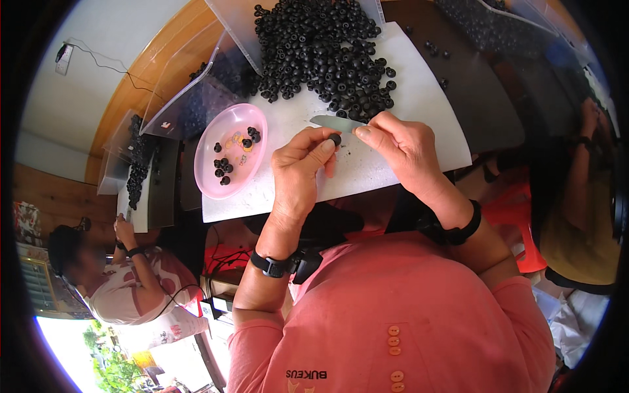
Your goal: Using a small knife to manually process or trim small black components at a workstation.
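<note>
My left hand (299, 167) pinches one small round black part (335, 139) between thumb and fingertips, above the near part of the white board (282, 194). In my right hand (401, 144) is a knife with a short silver blade (337, 123); its handle is hidden in my grip. The blade points left, just above the black part. Whether the two touch I cannot tell. Beyond my hands spreads a large heap of like black parts (321, 49). To the left stands a pink plastic bowl (208, 141) with several black parts in it.
A clear plastic bin (232, 29) lies at the heap's far side, and another clear bin (190, 92) with black parts stands behind the bowl. At the left a co-worker (131, 278) handles similar parts. Another person (583, 196) sits at the right, near a red stool (517, 223).
</note>
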Motion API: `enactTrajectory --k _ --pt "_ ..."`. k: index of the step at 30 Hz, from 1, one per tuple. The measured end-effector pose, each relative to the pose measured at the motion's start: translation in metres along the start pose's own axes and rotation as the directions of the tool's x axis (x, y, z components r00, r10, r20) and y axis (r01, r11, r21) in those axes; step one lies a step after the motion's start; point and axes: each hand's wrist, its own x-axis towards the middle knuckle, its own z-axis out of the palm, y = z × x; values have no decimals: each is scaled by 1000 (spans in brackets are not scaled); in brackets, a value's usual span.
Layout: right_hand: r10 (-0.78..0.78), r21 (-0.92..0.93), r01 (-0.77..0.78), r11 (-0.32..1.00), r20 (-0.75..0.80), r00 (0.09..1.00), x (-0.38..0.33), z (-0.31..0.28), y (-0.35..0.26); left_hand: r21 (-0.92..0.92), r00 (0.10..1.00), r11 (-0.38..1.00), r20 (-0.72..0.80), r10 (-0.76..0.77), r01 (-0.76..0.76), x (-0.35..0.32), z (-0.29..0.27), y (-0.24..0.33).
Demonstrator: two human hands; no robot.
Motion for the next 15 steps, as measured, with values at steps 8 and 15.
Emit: enactTrajectory --k 8,15 --pt "-7 -123 11 992 28 1000 3 1 -2 -266 998 963 -29 -60 50 -5 13 1" --pt "-62 -190 64 980 19 998 3 3 0 -361 998 930 21 -58 62 -5 12 -7"
